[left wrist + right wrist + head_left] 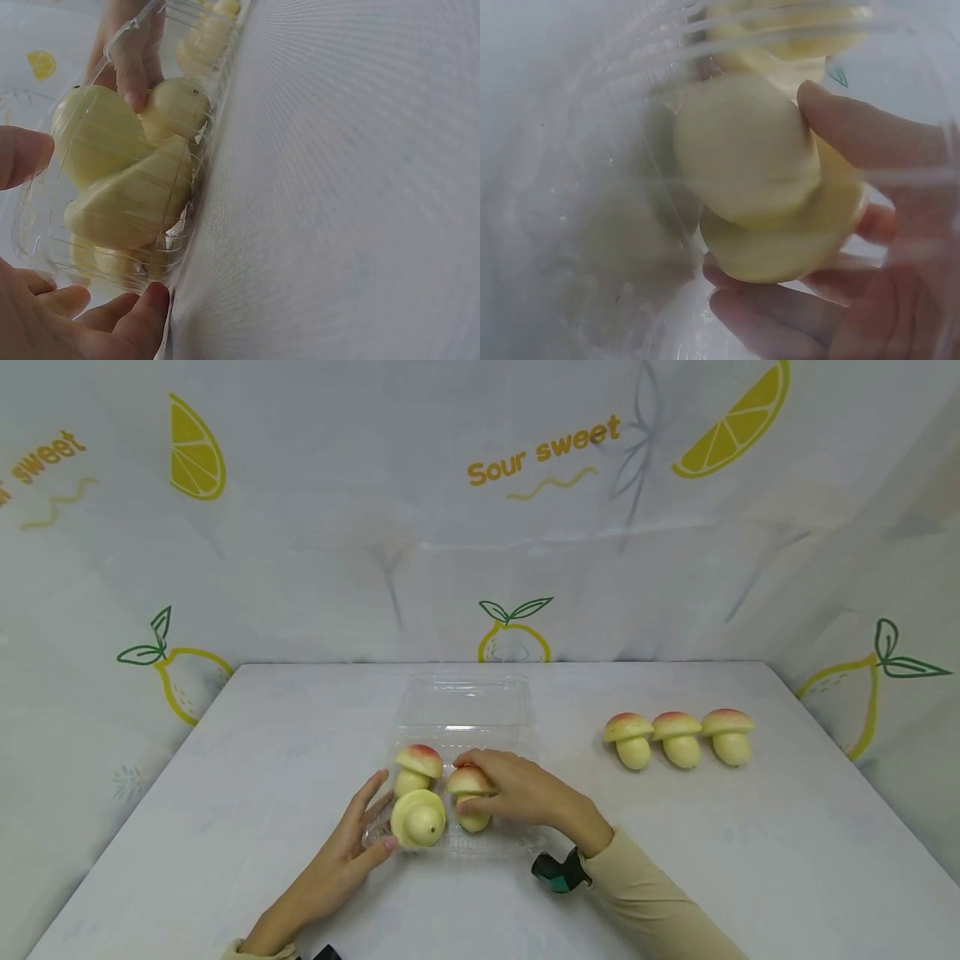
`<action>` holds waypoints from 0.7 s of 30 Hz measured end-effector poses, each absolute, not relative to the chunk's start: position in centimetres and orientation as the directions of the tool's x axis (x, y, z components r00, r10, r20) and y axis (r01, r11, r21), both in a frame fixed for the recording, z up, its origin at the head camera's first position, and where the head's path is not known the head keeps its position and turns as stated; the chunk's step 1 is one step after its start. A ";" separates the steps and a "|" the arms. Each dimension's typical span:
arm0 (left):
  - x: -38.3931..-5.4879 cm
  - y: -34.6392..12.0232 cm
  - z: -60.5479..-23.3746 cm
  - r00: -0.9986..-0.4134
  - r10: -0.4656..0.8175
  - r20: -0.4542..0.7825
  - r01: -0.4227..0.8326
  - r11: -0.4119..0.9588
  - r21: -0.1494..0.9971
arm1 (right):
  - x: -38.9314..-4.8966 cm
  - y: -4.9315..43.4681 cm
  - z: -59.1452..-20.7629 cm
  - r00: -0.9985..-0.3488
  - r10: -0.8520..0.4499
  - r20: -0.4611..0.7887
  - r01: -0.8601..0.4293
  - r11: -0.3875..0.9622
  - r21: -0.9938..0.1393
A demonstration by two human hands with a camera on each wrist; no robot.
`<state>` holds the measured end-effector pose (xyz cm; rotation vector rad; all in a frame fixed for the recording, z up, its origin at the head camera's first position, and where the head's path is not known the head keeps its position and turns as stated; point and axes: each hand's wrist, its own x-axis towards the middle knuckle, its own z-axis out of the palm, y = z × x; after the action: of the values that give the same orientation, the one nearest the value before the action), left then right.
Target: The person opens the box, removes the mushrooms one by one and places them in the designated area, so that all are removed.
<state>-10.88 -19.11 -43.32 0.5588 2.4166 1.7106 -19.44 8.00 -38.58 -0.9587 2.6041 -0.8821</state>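
A clear plastic clamshell box [468,847] lies on the table with its lid [465,702] folded back. My right hand [517,789] grips a mushroom-shaped toy [474,810] with a red-tinged cap, inside the base. In the right wrist view, the held toy's pale rounded stem [742,150] shows through the plastic, between thumb and fingers. Left of it, one mushroom toy [417,764] stands behind another [417,818] whose stem points toward me. My left hand [348,847] touches the box's left side with spread fingers; in the left wrist view its thumb [22,157] is near the rim.
Three more mushroom toys [678,739] stand close together in a row at the right of the white table [750,860]. Behind the table hangs a pale cloth [337,527] printed with lemons.
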 end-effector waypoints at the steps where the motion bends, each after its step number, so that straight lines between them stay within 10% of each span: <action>1: -10.9 -19.1 -43.3 -0.923 0.370 0.108 0.224 0.287 0.931 | -19.4 8.0 -38.6 -0.759 -0.651 -0.008 -0.512 0.605 -0.609; 21: -10.9 -18.9 -43.4 -0.931 0.355 0.087 0.196 0.283 0.939 | -18.8 8.5 -38.1 -0.773 -0.625 0.108 -0.541 0.561 -0.626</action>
<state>-10.91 -18.95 -43.42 0.5201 2.4022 1.7253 -18.83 8.45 -38.12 -1.0000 2.6620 -1.0011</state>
